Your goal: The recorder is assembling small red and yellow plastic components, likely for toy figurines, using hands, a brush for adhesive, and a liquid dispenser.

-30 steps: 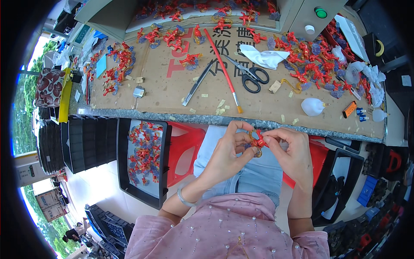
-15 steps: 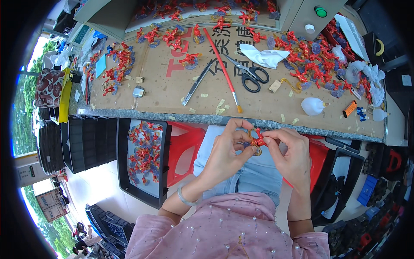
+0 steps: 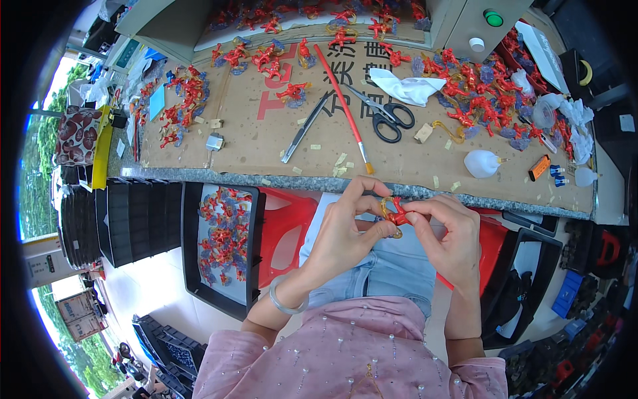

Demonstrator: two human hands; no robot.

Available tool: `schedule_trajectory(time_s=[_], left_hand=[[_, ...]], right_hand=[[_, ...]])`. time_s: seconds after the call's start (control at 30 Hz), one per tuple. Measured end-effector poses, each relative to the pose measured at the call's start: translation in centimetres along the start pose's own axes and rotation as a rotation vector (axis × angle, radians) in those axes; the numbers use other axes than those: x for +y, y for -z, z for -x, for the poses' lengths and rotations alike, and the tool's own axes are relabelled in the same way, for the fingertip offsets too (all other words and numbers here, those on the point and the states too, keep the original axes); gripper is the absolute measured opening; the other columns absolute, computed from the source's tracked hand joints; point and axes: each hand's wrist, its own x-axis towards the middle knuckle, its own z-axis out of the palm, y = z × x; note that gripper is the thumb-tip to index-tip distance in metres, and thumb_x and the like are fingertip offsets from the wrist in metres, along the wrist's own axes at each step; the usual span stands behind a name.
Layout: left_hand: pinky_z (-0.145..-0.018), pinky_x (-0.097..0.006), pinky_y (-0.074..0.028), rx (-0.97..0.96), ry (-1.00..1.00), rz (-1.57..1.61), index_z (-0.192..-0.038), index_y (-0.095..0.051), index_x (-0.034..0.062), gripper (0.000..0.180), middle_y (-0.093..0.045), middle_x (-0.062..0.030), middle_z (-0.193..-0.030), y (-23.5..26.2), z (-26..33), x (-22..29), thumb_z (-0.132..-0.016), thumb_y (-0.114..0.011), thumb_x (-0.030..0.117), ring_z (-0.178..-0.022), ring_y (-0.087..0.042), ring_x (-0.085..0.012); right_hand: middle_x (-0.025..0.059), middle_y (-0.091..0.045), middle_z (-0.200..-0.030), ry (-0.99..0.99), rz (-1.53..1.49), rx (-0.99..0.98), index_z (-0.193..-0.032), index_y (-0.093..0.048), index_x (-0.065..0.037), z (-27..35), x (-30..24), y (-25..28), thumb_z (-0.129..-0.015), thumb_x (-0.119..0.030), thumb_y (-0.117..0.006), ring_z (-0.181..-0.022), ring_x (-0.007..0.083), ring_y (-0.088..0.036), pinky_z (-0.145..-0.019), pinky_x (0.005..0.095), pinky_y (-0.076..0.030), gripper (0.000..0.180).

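Observation:
Between my two hands, just off the table's front edge and above my lap, is a small red figurine [image 3: 398, 215] with a translucent amber loop. My left hand [image 3: 352, 223] pinches its left side, at the amber loop. My right hand [image 3: 447, 236] grips the red part from the other side with thumb and forefinger. Fingertips cover some of the figurine. Beyond my hands on the cardboard lie a red-handled paintbrush [image 3: 345, 110], grey tweezers [image 3: 306, 128] and black-handled scissors [image 3: 387, 118].
More red figurines on purple bases [image 3: 482, 100] crowd the table's right, left and back. A white squeeze bottle [image 3: 483, 163] and an orange lighter [image 3: 539, 167] stand at right. A black tray [image 3: 254, 249] of figurines sits lower left, beside a red stool [image 3: 286, 233].
Both hands stay in nearly the same place. My left fingers have shifted slightly on the figurine, and it has turned a little, showing more of its red part.

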Motion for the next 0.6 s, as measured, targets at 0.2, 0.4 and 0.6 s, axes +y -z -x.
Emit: schedule_trajectory(time_s=[0.2, 0.4, 0.6], left_hand=[[-0.073, -0.031, -0.057, 0.137, -0.208, -0.12, -0.108, -0.046, 0.0003, 0.037, -0.068, -0.0124, -0.085, -0.8, 0.2, -0.8, -0.079, -0.066, -0.01, -0.082, -0.07, -0.021], [-0.075, -0.025, -0.052, 0.072, -0.156, -0.027, -0.101, -0.048, 0.0001, 0.034, -0.065, -0.008, -0.09, -0.9, 0.1, -0.7, -0.076, -0.068, -0.012, -0.083, -0.065, -0.0112], [-0.072, -0.027, -0.053, 0.063, -0.166, 0.061, -0.103, -0.049, -0.0011, 0.032, -0.065, -0.0096, -0.085, -1.7, 0.2, -1.1, -0.078, -0.063, -0.014, -0.079, -0.066, -0.0136]], right_hand=[[0.0091, -0.063, -0.074, 0.081, 0.074, 0.113, -0.086, -0.066, 0.0, 0.8, -0.6, -0.9, -0.074, 0.004, -0.066, -0.067, 0.0248, -0.058, -0.062, 0.0339, -0.043, 0.013], [0.0088, -0.061, -0.073, 0.08, 0.045, 0.113, -0.085, -0.065, 0.0, 0.9, -1.0, -0.4, -0.072, 0.005, -0.066, -0.065, 0.025, -0.057, -0.062, 0.0345, -0.044, 0.013], [0.0099, -0.061, -0.072, 0.089, 0.034, 0.072, -0.082, -0.063, 0.0, 0.6, -0.9, 0.3, -0.072, 0.006, -0.064, -0.066, 0.0267, -0.057, -0.062, 0.0361, -0.044, 0.011]])
